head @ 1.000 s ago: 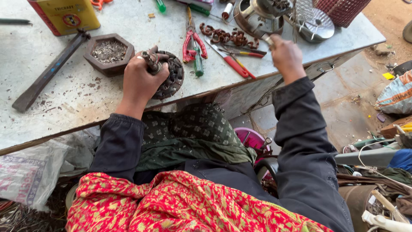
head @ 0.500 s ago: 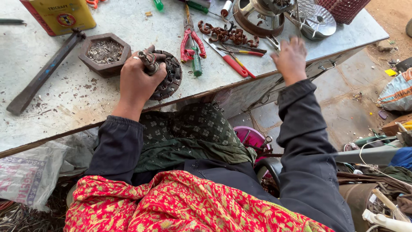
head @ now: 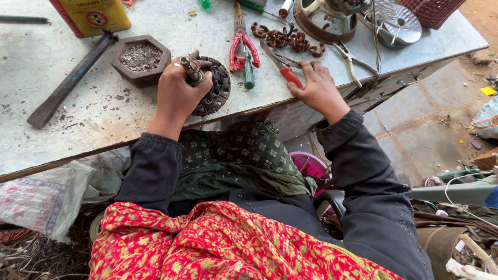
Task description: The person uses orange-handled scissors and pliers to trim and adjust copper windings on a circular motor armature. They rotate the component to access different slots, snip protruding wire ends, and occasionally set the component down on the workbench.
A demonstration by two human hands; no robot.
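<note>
My left hand [head: 178,91] grips the shaft of a dark round motor rotor [head: 213,92] that rests near the front edge of the grey workbench [head: 104,114]. My right hand [head: 317,88] lies on the bench with fingers spread, touching the red handle of a pair of snips [head: 282,66]. Red-handled pliers [head: 239,44] and a green screwdriver [head: 248,73] lie between the two hands. Neither hand hides the other.
A hexagonal wooden dish of metal bits [head: 140,58], a long dark hammer [head: 70,82] and a yellow tin [head: 91,15] sit at the left. Rusty chain links [head: 282,37], steel pliers [head: 353,62] and round metal fan parts [head: 332,18] lie at the back right. A plastic bag [head: 44,199] hangs below.
My right hand came down from the back of the bench toward the front edge and now rests on the red-handled snips. My left hand kept its grip on the rotor.
</note>
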